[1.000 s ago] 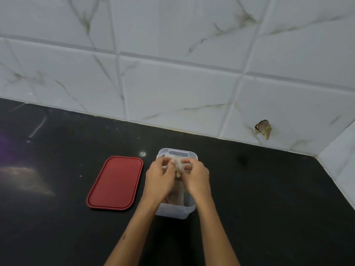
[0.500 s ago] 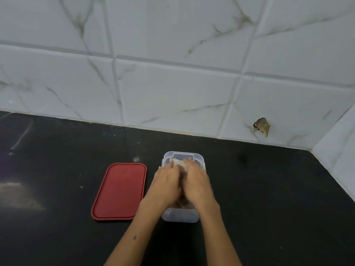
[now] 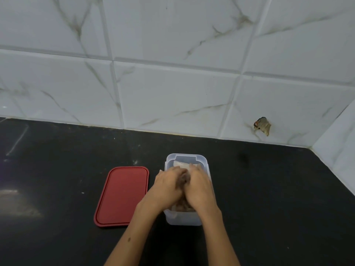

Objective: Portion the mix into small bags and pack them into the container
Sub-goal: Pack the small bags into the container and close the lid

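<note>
— Fingers [image 3: 173,172] of both hands: what are they doing?
— Laid forward, pressing a small bag [image 3: 182,165] down inside the container [image 3: 185,219]; left hand [image 3: 169,186] and right hand [image 3: 199,189] sit side by side.
— And left of that?
— Red lid [image 3: 122,195], flat on the black counter [image 3: 57,237], just beside the container, well short of the back edge.

Both hands — left hand [image 3: 169,186], right hand [image 3: 199,187] — flat on bags [image 3: 182,164] inside container [image 3: 185,219].
</note>
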The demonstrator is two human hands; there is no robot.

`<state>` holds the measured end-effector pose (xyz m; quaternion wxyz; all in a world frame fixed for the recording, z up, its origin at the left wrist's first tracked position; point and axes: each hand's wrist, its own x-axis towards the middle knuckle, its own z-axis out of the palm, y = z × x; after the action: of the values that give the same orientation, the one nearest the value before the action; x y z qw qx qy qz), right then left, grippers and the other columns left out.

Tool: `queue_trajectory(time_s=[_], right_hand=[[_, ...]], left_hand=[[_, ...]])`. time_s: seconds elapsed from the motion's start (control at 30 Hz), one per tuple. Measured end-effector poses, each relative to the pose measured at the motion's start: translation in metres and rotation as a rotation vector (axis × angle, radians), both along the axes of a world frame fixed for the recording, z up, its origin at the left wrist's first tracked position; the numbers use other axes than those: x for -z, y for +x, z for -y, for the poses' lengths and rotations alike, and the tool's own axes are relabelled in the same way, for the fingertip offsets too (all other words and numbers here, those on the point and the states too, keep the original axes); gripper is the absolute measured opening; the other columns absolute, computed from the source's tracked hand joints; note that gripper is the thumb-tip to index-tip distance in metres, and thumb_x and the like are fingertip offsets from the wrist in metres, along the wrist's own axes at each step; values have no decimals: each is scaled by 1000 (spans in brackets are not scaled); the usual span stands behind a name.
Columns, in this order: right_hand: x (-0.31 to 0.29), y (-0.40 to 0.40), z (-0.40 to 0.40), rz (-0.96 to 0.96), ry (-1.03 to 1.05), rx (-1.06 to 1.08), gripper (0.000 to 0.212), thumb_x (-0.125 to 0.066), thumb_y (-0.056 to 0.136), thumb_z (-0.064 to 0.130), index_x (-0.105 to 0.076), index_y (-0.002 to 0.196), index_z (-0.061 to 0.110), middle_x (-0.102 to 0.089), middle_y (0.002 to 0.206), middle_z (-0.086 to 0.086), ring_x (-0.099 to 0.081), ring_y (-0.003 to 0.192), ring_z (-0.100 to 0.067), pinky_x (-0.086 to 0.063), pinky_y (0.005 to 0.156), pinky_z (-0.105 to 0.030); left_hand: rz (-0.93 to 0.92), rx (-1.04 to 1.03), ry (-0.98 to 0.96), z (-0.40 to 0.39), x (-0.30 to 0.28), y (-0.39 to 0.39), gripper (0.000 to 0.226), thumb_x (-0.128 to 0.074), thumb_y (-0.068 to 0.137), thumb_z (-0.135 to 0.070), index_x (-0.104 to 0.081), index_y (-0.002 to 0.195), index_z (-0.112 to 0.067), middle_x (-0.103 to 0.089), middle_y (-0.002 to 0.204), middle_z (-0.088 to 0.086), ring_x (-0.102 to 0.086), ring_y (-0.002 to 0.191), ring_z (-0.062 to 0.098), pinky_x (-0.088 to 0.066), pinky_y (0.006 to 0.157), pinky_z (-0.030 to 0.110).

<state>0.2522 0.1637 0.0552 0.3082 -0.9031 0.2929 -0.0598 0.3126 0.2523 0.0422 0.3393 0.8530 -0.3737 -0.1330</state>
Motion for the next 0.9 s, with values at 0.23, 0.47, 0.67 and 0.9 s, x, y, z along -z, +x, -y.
queue_trajectory(time_s=[0.23, 0.47, 0.67, 0.9], right_hand=[[-19, 16, -45, 443, 87, 48, 49, -38, 97, 6, -35, 143, 22, -21, 156, 4, -24, 141, -11, -27, 108, -21], [24, 42, -102, 161, 305, -126, 52, -37, 98, 11, -23, 148, 15, -8, 159, -5, -7, 146, -15, -10, 115, -24], [52, 54, -114, -154, 172, -101, 60, -41, 95, 18, -15, 149, 8, 4, 157, -19, 0, 145, -32, -10, 117, -41], [56, 58, -117, -208, 255, -110, 62, -43, 97, 33, -17, 148, 10, -1, 157, -19, 1, 145, -34, -11, 116, -43]], left_hand=[[17, -417, -339, -38, 0, 33, 32, -48, 95, -9, -59, 125, -15, -62, 120, 0, -58, 105, 12, -43, 84, 19], [-112, -875, 104, -77, 29, 59, 39, -43, 95, -24, -52, 125, -2, -54, 128, 21, -49, 119, 38, -40, 98, 44], [-286, -942, 308, -97, 45, 67, 51, -41, 97, -36, -45, 130, 3, -45, 135, 24, -42, 125, 40, -36, 100, 47], [-375, -942, 259, -108, 52, 77, 47, -39, 98, -35, -54, 119, 4, -56, 123, 24, -51, 116, 42, -42, 96, 42]])
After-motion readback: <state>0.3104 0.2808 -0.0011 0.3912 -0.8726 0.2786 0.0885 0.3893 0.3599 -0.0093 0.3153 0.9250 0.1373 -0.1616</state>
